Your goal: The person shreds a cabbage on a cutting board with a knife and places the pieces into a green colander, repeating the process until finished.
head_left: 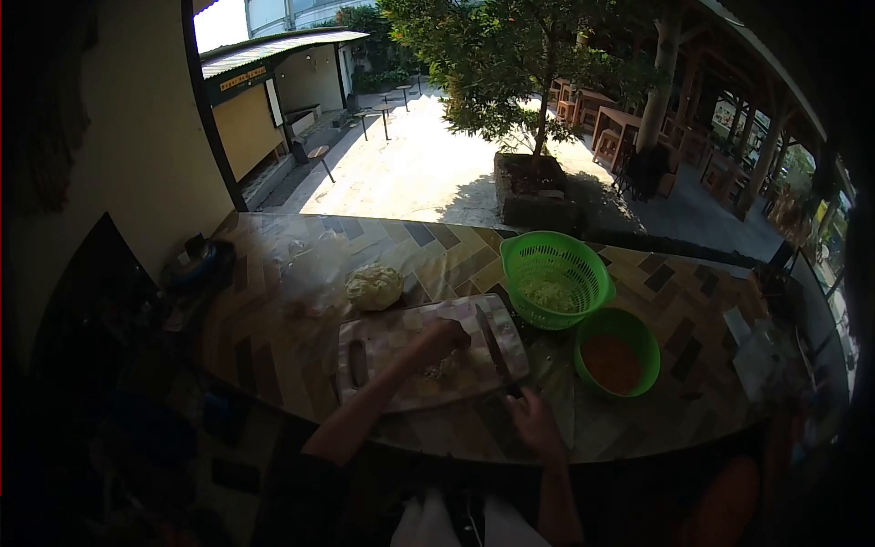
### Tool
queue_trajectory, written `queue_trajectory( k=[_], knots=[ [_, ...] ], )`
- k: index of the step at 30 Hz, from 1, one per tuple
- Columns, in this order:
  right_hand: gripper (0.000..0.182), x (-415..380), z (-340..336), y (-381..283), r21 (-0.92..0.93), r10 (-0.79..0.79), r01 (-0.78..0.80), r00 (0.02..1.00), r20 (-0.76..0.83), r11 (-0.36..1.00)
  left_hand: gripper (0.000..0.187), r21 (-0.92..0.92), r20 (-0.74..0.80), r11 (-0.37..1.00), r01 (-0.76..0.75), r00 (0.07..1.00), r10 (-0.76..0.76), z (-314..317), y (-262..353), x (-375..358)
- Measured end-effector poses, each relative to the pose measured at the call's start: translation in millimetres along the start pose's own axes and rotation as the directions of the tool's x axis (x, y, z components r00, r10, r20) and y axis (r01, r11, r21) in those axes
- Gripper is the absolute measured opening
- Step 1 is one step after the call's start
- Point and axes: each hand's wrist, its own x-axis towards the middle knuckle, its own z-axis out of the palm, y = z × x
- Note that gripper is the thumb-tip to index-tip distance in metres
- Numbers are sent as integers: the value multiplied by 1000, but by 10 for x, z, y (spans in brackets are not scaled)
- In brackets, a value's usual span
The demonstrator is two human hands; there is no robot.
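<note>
A checkered cutting board (pixel 392 390) lies on the patterned counter. Over its middle is my left hand (pixel 444 338), fingers drawn together; whatever is between them is too dark to make out. Small pale pieces (pixel 439 369) lie on the board just below that hand. My right hand (pixel 535 421) grips the handle of a knife (pixel 492 345) at the board's right edge, the blade pointing up and away over the board. Beyond the board's far edge sits a pale, round cabbage-like vegetable (pixel 374 287).
A green basket (pixel 602 283) with pale shreds stands right of the board, beside a green bowl (pixel 653 357) with orange contents. Clear plastic (pixel 305 264) lies at the back left. Dark items (pixel 196 260) sit at the left wall. Packets (pixel 761 351) lie far right.
</note>
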Motion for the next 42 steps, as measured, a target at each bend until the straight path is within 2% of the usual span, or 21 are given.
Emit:
queue_trajectory(
  k=[3, 6, 7, 10, 12, 16, 17, 20, 23, 26, 29, 32, 35, 38, 41, 42],
  knots=[
    [38, -10, 35, -80, 54, 22, -21, 1000, -10, 998, 16, -296, -178, 954, 56, 978, -113, -167, 59, -83],
    [39, 55, 149, 40, 70, -66, 62, 996, 56, 996, 18, -481, -249, 862, 162, 917, -311, -478, 192, -141],
    [39, 45, 191, 23, 92, -79, 71, 993, 83, 993, 20, -474, -318, 873, 113, 903, -289, -532, 121, -157],
    [38, -27, 367, -132, 147, -135, 110, 975, 174, 983, 22, -442, -369, 875, 197, 849, -378, -849, 238, -308],
    [38, -56, 488, -232, 172, -197, 157, 948, 251, 973, 24, -532, -358, 814, 234, 808, -467, -946, 250, -417],
    [37, -114, 699, -445, 14, -161, 169, 904, 396, 986, 25, -635, -338, 744, 208, 790, -511, -1050, 203, -649],
    [36, -104, 771, -434, -37, -179, 212, 896, 406, 977, 25, -646, -332, 736, 202, 794, -509, -1076, 226, -702],
    [33, -156, 819, -553, -120, -151, 212, 910, 386, 970, 25, -597, -380, 774, 211, 775, -505, -1106, 361, -823],
    [33, -85, 835, -426, -170, -131, 188, 945, 299, 967, 24, -575, -383, 776, 259, 753, -535, -1096, 415, -910],
    [34, -65, 684, -508, -220, -34, 93, 965, 259, 971, 23, -571, -371, 776, 267, 760, -535, -1011, 347, -962],
    [38, -50, 602, -471, -204, -69, 106, 981, 181, 973, 22, -548, -391, 799, 246, 770, -505, -912, 375, -974],
    [40, -86, 539, -501, -177, -82, 106, 987, 136, 979, 23, -444, -381, 839, 315, 781, -495, -734, 333, -965],
    [42, -77, 567, -387, -216, -48, 66, 995, 87, 974, 20, -385, -410, 868, 313, 784, -465, -581, 430, -966],
    [38, -143, 521, -565, -198, -42, 63, 993, 109, 978, 21, -337, -495, 906, 257, 770, -403, -250, 89, -996],
    [35, -119, 642, -484, -89, -19, 43, 968, 251, 995, 19, -324, -474, 889, 324, 758, -448, -231, 78, -1017],
    [34, -116, 698, -437, -87, -35, 58, 969, 246, 994, 19, -309, -480, 895, 323, 759, -440, -262, 116, -1021]
  ],
)
